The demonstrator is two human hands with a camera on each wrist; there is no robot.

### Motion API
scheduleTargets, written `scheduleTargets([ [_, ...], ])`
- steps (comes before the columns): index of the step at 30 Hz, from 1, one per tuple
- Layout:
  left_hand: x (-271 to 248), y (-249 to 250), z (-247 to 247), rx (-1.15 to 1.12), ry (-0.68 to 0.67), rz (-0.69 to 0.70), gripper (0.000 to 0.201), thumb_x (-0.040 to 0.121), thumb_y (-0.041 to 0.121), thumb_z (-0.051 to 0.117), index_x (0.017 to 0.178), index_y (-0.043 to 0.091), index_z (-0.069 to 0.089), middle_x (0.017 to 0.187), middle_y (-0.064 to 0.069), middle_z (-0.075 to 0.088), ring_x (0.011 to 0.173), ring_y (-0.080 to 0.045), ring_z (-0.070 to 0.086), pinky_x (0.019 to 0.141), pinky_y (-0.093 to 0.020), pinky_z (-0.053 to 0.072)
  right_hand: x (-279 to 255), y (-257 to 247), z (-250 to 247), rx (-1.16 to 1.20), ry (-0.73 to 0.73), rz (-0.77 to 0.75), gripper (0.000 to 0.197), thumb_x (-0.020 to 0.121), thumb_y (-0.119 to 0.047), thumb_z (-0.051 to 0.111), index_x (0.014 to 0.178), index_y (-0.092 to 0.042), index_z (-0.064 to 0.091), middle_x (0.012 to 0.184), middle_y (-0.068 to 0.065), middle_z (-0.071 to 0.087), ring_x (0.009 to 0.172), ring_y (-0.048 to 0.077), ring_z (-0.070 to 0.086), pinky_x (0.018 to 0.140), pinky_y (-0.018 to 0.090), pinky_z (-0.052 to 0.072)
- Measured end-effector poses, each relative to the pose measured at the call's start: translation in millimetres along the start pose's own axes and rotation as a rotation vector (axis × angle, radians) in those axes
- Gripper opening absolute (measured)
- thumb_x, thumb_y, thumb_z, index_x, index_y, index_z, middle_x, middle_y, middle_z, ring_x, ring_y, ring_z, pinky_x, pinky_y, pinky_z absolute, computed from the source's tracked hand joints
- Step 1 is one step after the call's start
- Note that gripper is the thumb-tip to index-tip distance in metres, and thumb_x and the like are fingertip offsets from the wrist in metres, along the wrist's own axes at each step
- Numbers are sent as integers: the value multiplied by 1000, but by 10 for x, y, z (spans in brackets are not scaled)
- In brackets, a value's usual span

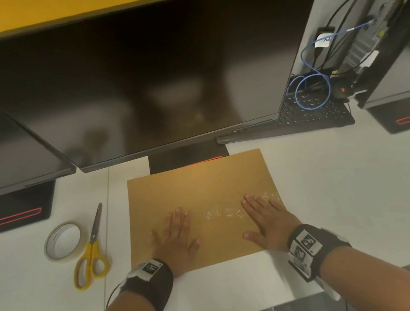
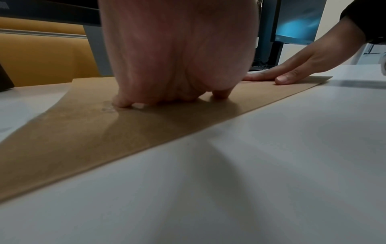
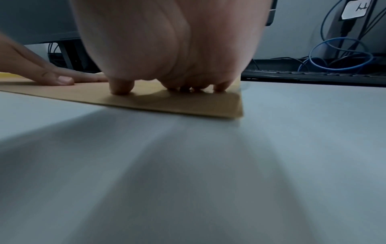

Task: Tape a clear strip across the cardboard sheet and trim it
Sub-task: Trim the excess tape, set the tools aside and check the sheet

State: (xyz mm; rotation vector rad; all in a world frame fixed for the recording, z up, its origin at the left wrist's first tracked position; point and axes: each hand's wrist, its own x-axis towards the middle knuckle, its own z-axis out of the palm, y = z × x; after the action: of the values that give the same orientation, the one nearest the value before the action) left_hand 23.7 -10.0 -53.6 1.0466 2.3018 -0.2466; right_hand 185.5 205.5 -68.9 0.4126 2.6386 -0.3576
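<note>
Both hands flat on the cardboard sheet (image 1: 198, 191), palms down, nothing gripped.

Left hand (image 1: 175, 238): fingers straight and slightly spread, thumb out toward the right hand. Left wrist view shows fingertips (image 2: 123, 103) touching the sheet with the palm arched above it.

Right hand (image 1: 268, 222): same pose, fingers straight and apart, thumb angled toward the left hand. Right wrist view shows thumb tip (image 3: 121, 90) and the other fingertips down on the sheet, close to its right edge and near corner.

Clear tape strip (image 1: 224, 214) lies across the sheet, wrinkled and glinting. Visible stretch runs from just right of the left fingertips, under the right fingers, out to the sheet's right edge. Whether it continues under the left hand I cannot tell; a faint glint shows at the left little fingertip in the left wrist view.

The sheet lies flat on the white desk (image 1: 338, 188), far edge just in front of the middle monitor's stand (image 1: 188, 156).

Left of the left hand, off the sheet: yellow-handled scissors (image 1: 92, 249), closed, blades pointing away from the person. Tape roll (image 1: 63, 242) lies flat, touching or nearly touching the scissors on their far-left side.

Beyond the right fingertips, well apart: black keyboard (image 1: 299, 116) with a coiled blue cable (image 1: 313, 91) on it.
</note>
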Motion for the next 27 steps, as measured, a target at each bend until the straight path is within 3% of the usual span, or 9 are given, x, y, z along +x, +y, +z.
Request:
scheduleTargets([
  [3, -6, -14, -7, -5, -14, -2, 85, 75, 63, -9, 150, 23, -19, 156, 2, -30, 146, -22, -22, 114, -59, -1, -17, 34, -1, 0, -29, 38, 94, 76, -79, 3, 149, -22, -17, 156, -7, -23, 146, 12, -14, 119, 39, -5],
  [7, -19, -30, -6, 16, -5, 22, 78, 84, 62, -3, 150, 24, -18, 156, 2, -29, 146, -22, -20, 114, -59, 0, -45, 6, 4, 18, -53, 56, 107, 61, -82, -7, 148, -22, -18, 157, -5, -23, 146, 15, -15, 119, 43, -5],
  [9, -25, -71, 3, -23, 25, 51, 77, 86, 62, 1, 151, 24, -13, 157, 3, -26, 147, -22, -16, 115, -57, 1, -58, -21, 10, 22, -53, 75, 102, 70, -83, 3, 148, -21, -18, 157, -4, -23, 147, 16, -15, 118, 44, -4],
  [12, -73, -190, -2, -323, 349, -19, 66, 94, 47, 32, 152, 17, 20, 161, -8, 8, 147, -30, 14, 116, -49, 18, -110, -72, -43, 49, -34, 91, 91, 85, -68, 30, 150, -19, -11, 159, -2, -16, 148, 18, -9, 118, 46, 1],
  [14, -107, -321, -57, -472, 515, -288, 65, 89, 40, 51, 145, 11, 33, 150, -14, 32, 133, -34, 37, 109, -47, 34, -161, -92, -125, 68, -23, 90, 92, 84, -65, 38, 151, -18, -3, 161, -1, -9, 148, 19, -3, 119, 47, 8],
  [17, -150, -466, -220, -518, 355, -570, 79, 80, 48, 62, 141, 10, 27, 134, -14, 45, 120, -33, 46, 99, -47, 44, -213, -132, -260, 43, 9, 79, 90, 79, -64, 46, 149, -16, 15, 160, 1, 8, 146, 23, 12, 117, 46, 23],
  [20, -114, -521, -330, -485, 277, -571, 89, 76, 50, 68, 142, 9, 24, 132, -15, 45, 121, -33, 45, 99, -44, 45, -160, -199, -376, 7, 28, 84, 75, 77, -57, 53, 138, -17, 35, 149, 6, 30, 134, 26, 33, 107, 44, 38],
  [22, -112, -540, -360, -496, 263, -569, 80, 75, 47, 71, 135, 9, 34, 127, -15, 45, 117, -33, 46, 97, -43, 45, -104, -250, -464, -33, 16, 102, 62, 80, -47, 54, 131, -14, 41, 138, 8, 40, 123, 27, 44, 99, 42, 44],
  [27, -260, -615, -591, -1024, 388, -430, 45, 80, 5, 63, 117, 13, 39, 107, -12, 55, 87, -28, 60, 69, -36, 52, 101, -382, -761, 135, 196, 44, 43, 88, -38, 51, 128, -22, 49, 130, 1, 46, 115, 23, 52, 96, 35, 46],
])
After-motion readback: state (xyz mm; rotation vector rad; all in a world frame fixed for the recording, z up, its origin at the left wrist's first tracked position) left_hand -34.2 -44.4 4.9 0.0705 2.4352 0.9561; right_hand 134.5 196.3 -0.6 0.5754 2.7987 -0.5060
